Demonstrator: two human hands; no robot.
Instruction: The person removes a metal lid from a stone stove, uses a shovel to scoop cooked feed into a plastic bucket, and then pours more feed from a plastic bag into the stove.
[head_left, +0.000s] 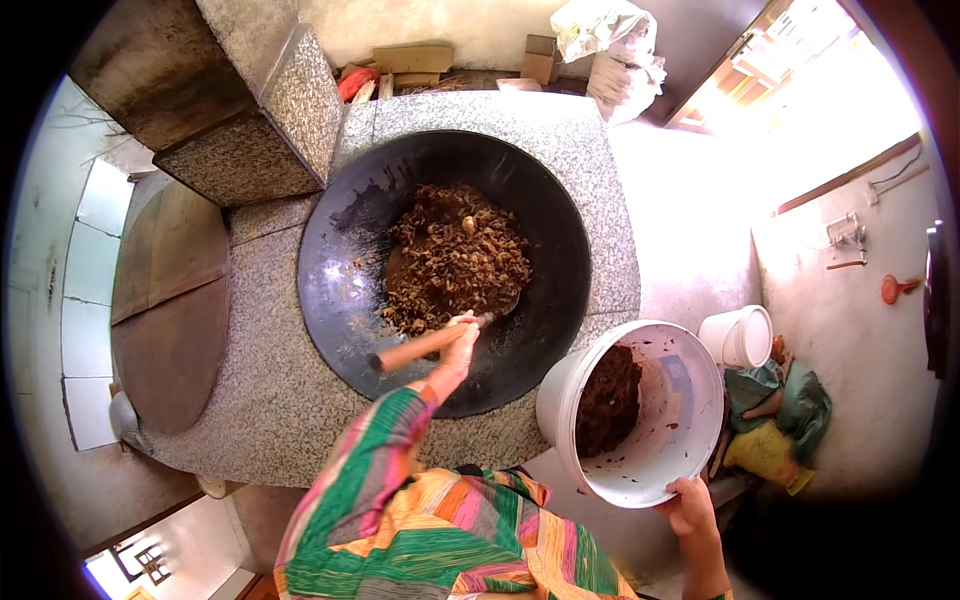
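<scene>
A large black wok (551, 262) is set into a speckled stone stove top, with a heap of brown shredded food (465, 255) in it. Over the wok's near side, my left hand (459, 351) grips the wooden handle (416, 351) of a cooking tool, whose metal end reaches into the food and is mostly hidden. My right hand (688, 504) holds the rim of a white plastic bucket (675, 457), tilted beside the wok's near right edge. Dark reddish-brown paste (609, 401) lies inside the bucket, and smears of it mark the inner wall.
A round wooden lid (176, 315) stands at the left of the stone counter (277, 375). A stone-faced block (240, 157) rises by the wok's upper left. A smaller white bucket (735, 336) and green and yellow bags (769, 454) sit at right. White sacks (626, 75) stand behind.
</scene>
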